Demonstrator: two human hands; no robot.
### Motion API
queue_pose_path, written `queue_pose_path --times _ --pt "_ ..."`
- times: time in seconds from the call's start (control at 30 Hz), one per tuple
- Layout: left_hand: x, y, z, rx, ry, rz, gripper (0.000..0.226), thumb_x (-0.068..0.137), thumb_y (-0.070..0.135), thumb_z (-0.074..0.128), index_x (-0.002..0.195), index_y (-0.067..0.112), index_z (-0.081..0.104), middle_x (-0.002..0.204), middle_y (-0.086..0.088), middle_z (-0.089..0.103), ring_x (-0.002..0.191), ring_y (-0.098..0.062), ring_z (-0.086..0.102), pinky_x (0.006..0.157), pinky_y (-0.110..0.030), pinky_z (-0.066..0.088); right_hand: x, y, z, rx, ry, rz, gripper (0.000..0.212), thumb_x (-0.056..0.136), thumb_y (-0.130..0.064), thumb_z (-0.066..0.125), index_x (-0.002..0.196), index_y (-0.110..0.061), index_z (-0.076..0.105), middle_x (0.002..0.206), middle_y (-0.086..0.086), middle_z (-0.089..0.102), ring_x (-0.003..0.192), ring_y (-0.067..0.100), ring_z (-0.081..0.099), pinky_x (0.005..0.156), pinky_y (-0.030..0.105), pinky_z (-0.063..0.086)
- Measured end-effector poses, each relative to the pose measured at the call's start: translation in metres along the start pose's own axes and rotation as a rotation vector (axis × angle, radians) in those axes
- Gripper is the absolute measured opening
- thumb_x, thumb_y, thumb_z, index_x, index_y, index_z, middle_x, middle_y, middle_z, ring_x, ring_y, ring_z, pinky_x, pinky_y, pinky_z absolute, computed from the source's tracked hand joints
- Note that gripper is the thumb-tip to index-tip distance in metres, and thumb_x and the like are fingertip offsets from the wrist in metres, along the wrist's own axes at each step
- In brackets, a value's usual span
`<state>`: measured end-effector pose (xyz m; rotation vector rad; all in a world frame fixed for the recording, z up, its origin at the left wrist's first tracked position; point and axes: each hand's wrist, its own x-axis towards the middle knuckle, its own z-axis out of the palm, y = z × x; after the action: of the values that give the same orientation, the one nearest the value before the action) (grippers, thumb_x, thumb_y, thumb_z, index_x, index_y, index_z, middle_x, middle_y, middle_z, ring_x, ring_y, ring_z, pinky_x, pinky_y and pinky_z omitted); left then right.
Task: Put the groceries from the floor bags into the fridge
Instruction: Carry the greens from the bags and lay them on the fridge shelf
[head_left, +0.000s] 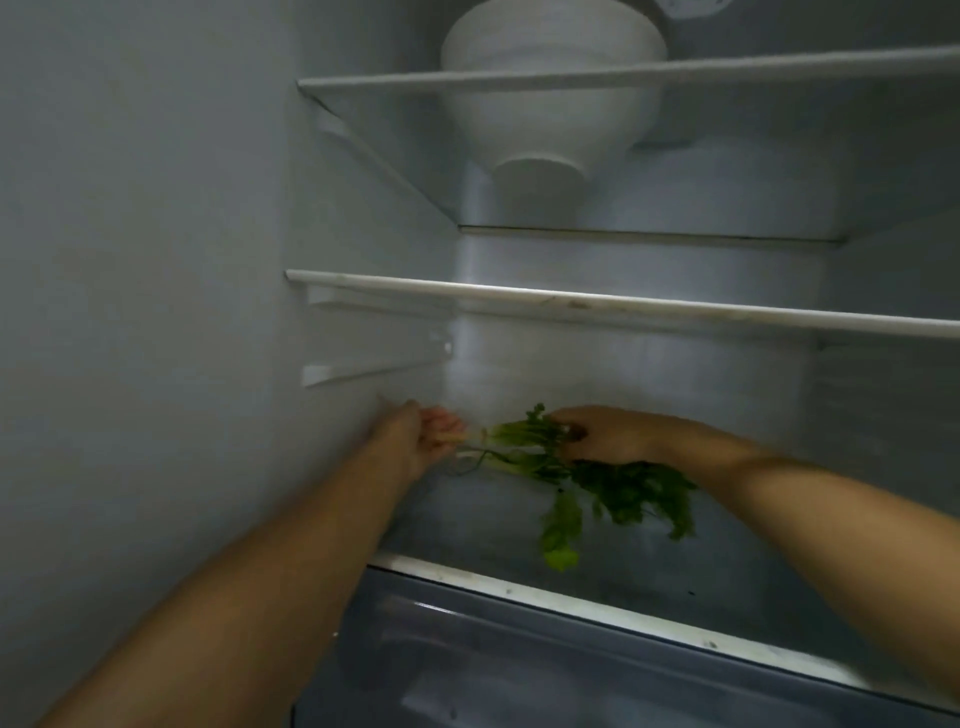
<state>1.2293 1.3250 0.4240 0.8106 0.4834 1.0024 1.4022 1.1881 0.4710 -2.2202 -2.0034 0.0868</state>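
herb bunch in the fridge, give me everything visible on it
The herb bunch is leafy green, with pale stems gathered at its left end and darker, frilly leaves spreading right and toward the front. It lies roughly level, low over the bottom shelf; whether it rests on it is unclear. The left hand pinches the stem end, the right hand lies over the middle. One lighter leaf droops forward.

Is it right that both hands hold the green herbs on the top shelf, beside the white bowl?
Not the top shelf. The head view shows the left hand and right hand holding the green herbs over the lowest shelf; the white bowl sits alone on the top one.
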Motion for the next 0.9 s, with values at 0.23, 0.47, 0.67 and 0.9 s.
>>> queue_pose_path --times 0.23,0.47,0.67,0.9 --pt "0.006 -0.013 -0.015 0.525 0.113 0.043 0.032 0.095 0.004 0.042 0.065 0.005 0.053 0.061 -0.009 0.057 0.051 -0.018 0.053 0.039 -0.019 0.041 0.018 0.008 0.038 -0.25 -0.097 0.096 0.027 0.098 -0.026 0.043 0.115 -0.01 0.055 0.122 0.013 0.059 0.106 0.025 0.057 0.081 0.027 0.04" --pt "-0.041 0.014 0.003 1.518 0.134 0.319 0.03 0.094 0.014 0.048 0.116 -0.001 0.062 0.125 -0.018 0.06 0.116 -0.033 0.056 0.096 -0.034 0.043 -0.004 -0.015 -0.011 -0.258 0.01 0.131 0.066 0.091 -0.041 0.055 0.146 -0.019 0.028 0.147 0.006 0.04 0.13 0.024 0.042 0.105 0.028 0.034" --pt "-0.103 0.04 0.007 1.749 0.059 0.53 0.025 0.089 0.014 0.049 0.103 0.002 0.065 0.114 -0.02 0.064 0.108 -0.034 0.059 0.088 -0.032 0.046 -0.029 -0.056 -0.019 -0.322 0.095 0.086 0.057 0.094 -0.03 0.051 0.145 -0.025 0.028 0.141 0.009 0.044 0.117 0.027 0.054 0.096 0.034 0.048" --pt "-0.157 0.032 -0.018 1.7 0.03 0.746 0.021 0.089 0.015 0.047 0.09 0.007 0.067 0.101 -0.019 0.067 0.096 -0.034 0.063 0.082 -0.036 0.049 -0.058 -0.107 0.013 -0.308 0.317 0.026 0.043 0.097 -0.042 0.037 0.126 -0.015 0.052 0.128 0.011 0.055 0.112 0.03 0.054 0.094 0.038 0.045"
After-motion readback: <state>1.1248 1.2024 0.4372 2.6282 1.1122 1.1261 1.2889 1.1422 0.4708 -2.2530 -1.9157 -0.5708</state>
